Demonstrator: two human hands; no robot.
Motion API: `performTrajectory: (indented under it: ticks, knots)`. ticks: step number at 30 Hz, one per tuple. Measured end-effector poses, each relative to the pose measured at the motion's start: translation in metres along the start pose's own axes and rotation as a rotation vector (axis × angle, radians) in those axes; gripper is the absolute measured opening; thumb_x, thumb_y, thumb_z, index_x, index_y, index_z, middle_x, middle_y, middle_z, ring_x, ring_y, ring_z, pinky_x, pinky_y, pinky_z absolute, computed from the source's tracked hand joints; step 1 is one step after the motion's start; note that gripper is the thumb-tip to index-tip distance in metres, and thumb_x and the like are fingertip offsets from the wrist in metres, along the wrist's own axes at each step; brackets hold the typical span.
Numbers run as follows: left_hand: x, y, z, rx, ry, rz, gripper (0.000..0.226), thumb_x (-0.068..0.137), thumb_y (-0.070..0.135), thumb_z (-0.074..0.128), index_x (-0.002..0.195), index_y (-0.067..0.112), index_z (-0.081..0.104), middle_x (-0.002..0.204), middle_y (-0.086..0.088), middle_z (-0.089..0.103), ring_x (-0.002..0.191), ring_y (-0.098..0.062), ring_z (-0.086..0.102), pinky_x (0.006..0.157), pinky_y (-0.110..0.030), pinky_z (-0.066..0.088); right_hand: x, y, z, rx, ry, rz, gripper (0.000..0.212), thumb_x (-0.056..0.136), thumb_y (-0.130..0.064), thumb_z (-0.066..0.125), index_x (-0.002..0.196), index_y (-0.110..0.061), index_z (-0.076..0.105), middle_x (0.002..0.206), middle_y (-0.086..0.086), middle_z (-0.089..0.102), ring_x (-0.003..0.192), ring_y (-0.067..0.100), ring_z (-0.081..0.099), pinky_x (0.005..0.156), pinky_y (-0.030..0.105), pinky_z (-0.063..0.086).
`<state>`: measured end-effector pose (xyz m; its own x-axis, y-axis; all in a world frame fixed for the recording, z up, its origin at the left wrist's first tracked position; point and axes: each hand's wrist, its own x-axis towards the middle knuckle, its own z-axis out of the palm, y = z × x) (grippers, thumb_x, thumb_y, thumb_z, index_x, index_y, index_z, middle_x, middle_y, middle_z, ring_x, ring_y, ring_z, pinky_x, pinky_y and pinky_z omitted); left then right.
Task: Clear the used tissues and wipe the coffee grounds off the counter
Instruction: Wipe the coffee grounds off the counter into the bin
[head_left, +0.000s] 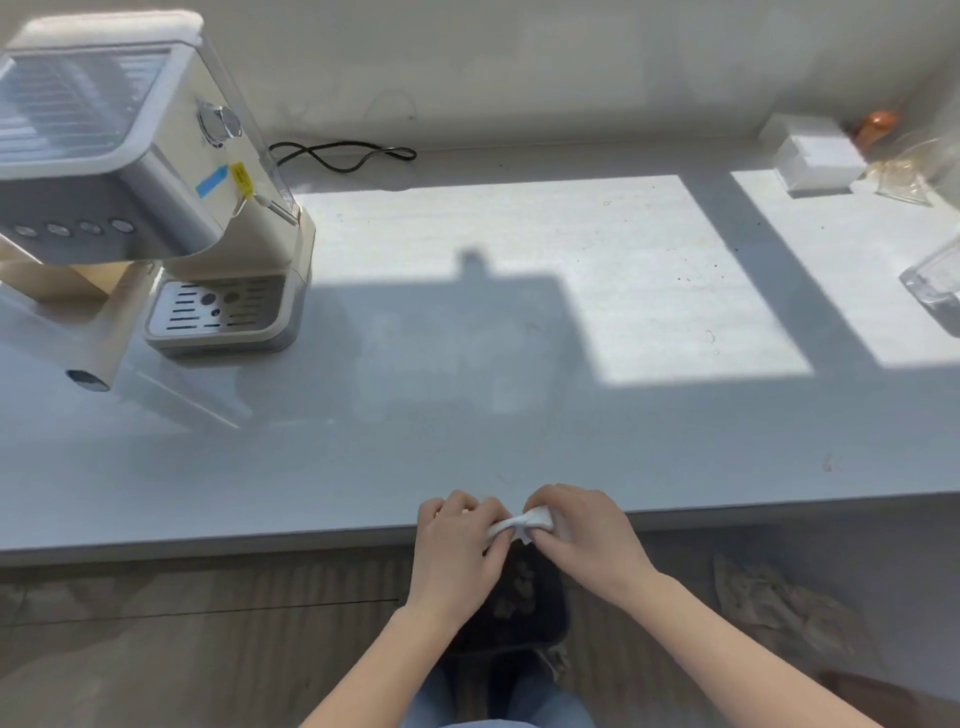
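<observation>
Just past the counter (363, 467) edge, both hands' fingers (498, 525) pinch one white tissue (522, 522) between them.

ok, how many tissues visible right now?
1. A white tissue is pinched between the left hand and right hand at the counter front edge, above a dark bin. More may lie hidden inside the bin.

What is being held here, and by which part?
A white tissue, pinched at its two ends: left hand on one, right hand on the other.
</observation>
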<state>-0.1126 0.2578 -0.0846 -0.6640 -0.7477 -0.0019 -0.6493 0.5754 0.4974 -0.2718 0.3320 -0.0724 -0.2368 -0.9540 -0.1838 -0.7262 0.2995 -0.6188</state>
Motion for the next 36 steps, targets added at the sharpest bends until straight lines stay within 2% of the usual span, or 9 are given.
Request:
performTrajectory:
  ticks: [4,7,12,17,21,24,28,34,36]
  knots:
    - [0.011,0.001,-0.012,-0.095,0.035,-0.146,0.019,0.084,0.039,0.057,0.070,0.029,0.049,0.068,0.015,0.052,0.067,-0.007,0.048,0.067,-0.025,0.031,0.014,-0.019,0.006,0.261,0.137,0.237,0.018,0.072,-0.031,0.060,0.085,-0.034,0.048,0.070,-0.012,0.059,0.063,0.005,0.055,0.053,0.023,0.041]
    - [0.017,0.009,-0.015,-0.406,-0.011,-0.399,0.024,0.084,0.043,0.057,0.067,0.027,0.051,0.063,0.009,0.058,0.060,-0.010,0.054,0.055,-0.025,0.041,0.025,-0.035,0.013,0.347,0.240,0.267,0.020,0.072,-0.024,0.061,0.081,-0.034,0.046,0.070,-0.012,0.057,0.063,0.005,0.053,0.053,0.023,0.041]
    - [0.029,0.013,-0.027,-0.846,-0.037,-0.734,0.016,0.089,0.024,0.057,0.080,0.015,0.066,0.078,-0.001,0.070,0.076,-0.015,0.065,0.068,-0.029,0.050,0.026,-0.054,0.029,0.367,0.302,0.206,0.017,0.081,-0.037,0.059,0.093,-0.042,0.049,0.089,-0.018,0.056,0.080,-0.001,0.056,0.064,0.022,0.050]
    - [0.038,0.006,-0.046,-1.126,-0.129,-0.859,0.045,0.097,0.032,0.035,0.075,0.021,0.073,0.073,0.005,0.075,0.070,-0.004,0.067,0.073,-0.030,0.038,0.022,-0.051,0.032,0.264,0.309,0.029,0.029,0.080,-0.041,0.064,0.106,-0.041,0.051,0.106,-0.025,0.051,0.096,-0.005,0.055,0.075,0.011,0.048]
    - [0.046,0.004,-0.040,-0.939,-0.243,-0.617,0.048,0.099,0.037,0.030,0.085,0.027,0.075,0.095,0.008,0.075,0.101,-0.007,0.063,0.096,-0.036,0.035,0.042,-0.033,0.021,0.326,0.371,0.150,0.007,0.084,-0.031,0.065,0.082,-0.031,0.059,0.083,-0.017,0.064,0.078,0.004,0.060,0.064,0.022,0.047]
    - [0.054,-0.022,-0.029,-0.300,-0.022,-0.319,0.030,0.097,0.032,0.038,0.105,0.030,0.068,0.130,0.007,0.060,0.127,-0.013,0.046,0.108,-0.038,0.025,0.049,-0.006,0.007,0.059,0.401,0.167,0.011,0.084,-0.028,0.067,0.076,-0.023,0.060,0.079,-0.009,0.063,0.072,0.016,0.061,0.055,0.029,0.040]
    - [0.047,-0.077,-0.016,0.212,-0.116,-0.135,0.048,0.099,0.036,0.022,0.147,0.032,0.020,0.160,0.006,0.008,0.147,-0.015,0.000,0.117,-0.046,-0.001,0.048,0.004,0.002,-0.112,0.424,0.144,0.008,0.077,-0.012,0.072,0.078,-0.018,0.066,0.077,-0.001,0.063,0.071,0.023,0.063,0.052,0.026,0.040]
    - [0.044,-0.090,-0.003,0.304,-0.110,-0.111,0.051,0.099,0.035,0.018,0.148,0.035,0.003,0.159,0.009,-0.002,0.146,-0.013,-0.010,0.117,-0.044,-0.003,0.029,-0.037,0.049,-0.142,0.168,-0.216,0.029,0.060,-0.001,0.081,0.074,-0.021,0.065,0.072,-0.006,0.060,0.064,0.017,0.059,0.045,0.022,0.042]
    - [0.043,-0.092,-0.003,0.349,-0.110,-0.106,0.052,0.098,0.037,0.013,0.148,0.034,-0.003,0.159,0.008,-0.006,0.146,-0.014,-0.011,0.117,-0.044,-0.003,0.032,-0.023,0.035,-0.166,0.157,-0.192,0.029,0.058,0.002,0.081,0.072,-0.019,0.067,0.069,-0.002,0.059,0.060,0.020,0.057,0.046,0.023,0.041]
